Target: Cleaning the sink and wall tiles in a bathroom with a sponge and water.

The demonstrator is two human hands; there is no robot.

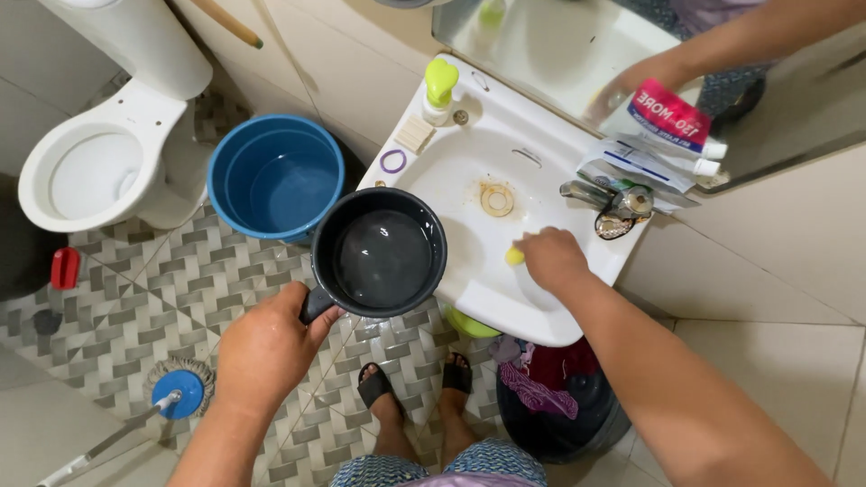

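Over a white washbasin, the left hand grips a dark water-filled dipper by its handle beside the rim, while the right hand, fingers closed, presses a yellow sponge against the bowl.

The dark round dipper, with water in it, is held level by its handle at the sink's near left edge, above the tiled floor. The small yellow sponge lies inside the white basin, on its near right side, mostly hidden under fingers.
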